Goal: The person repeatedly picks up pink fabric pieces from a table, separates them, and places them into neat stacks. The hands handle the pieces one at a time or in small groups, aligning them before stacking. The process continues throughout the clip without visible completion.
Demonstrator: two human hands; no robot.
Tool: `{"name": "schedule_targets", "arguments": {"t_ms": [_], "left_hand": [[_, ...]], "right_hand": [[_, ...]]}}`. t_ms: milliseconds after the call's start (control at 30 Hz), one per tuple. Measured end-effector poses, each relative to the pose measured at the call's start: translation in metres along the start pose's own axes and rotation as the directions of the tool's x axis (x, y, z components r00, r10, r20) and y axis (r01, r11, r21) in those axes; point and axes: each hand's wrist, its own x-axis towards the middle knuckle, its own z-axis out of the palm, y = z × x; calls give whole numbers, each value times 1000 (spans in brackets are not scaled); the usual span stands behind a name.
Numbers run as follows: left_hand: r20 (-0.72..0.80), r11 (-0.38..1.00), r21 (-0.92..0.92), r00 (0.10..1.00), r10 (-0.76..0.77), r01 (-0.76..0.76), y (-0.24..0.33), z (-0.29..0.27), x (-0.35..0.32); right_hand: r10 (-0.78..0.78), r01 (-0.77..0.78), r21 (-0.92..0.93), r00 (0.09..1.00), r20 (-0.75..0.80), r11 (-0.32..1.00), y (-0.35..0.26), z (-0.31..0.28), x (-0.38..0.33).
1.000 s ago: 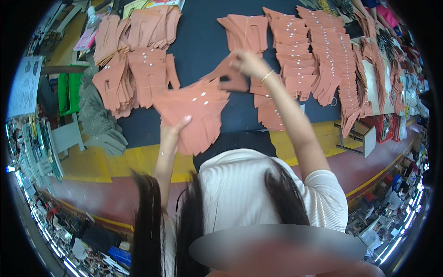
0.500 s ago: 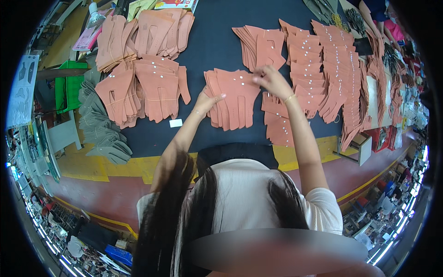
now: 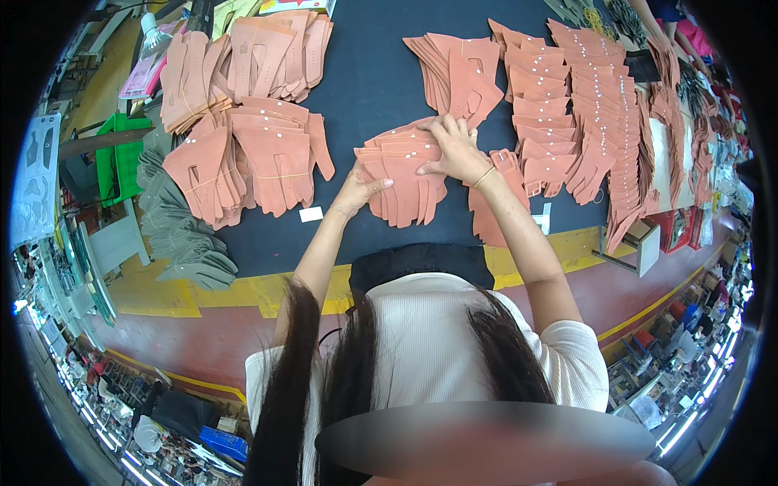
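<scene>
A stack of salmon-coloured glove-shaped cut pieces lies on the dark table in front of me, its layers fanned at the far end, with small white stickers on them. My left hand grips its left edge, thumb on top. From the right, my right hand clasps the far right corner, thumb on the top piece and fingers over the edge. Close to my right wrist lie more salmon pieces, partly under the forearm. Beyond my right hand sits another fanned bundle.
Banded salmon bundles lie at left, beside grey-green glove pieces along the table edge. Overlapping stickered rows fill the right side. A white card is near my left forearm. A green bin stands far left.
My right hand has come down from above the stack's far right corner and taken hold there. The layers now show more spread at the far end. My left hand keeps its grip.
</scene>
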Motion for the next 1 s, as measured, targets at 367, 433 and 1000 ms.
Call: {"name": "schedule_targets", "arguments": {"t_ms": [367, 433, 1000], "left_hand": [[-34, 928, 348, 987, 156, -134, 7, -4, -2], [-31, 646, 749, 968, 250, -143, 13, -5, -10], [67, 981, 143, 988, -139, 128, 58, 22, -115]], "right_hand": [[-261, 217, -193, 935, -240, 957, -9, 28, -41], [-264, 225, -164, 923, -279, 961, -11, 33, -49], [-36, -132, 828, 983, 180, 546, -36, -47, -74]]}}
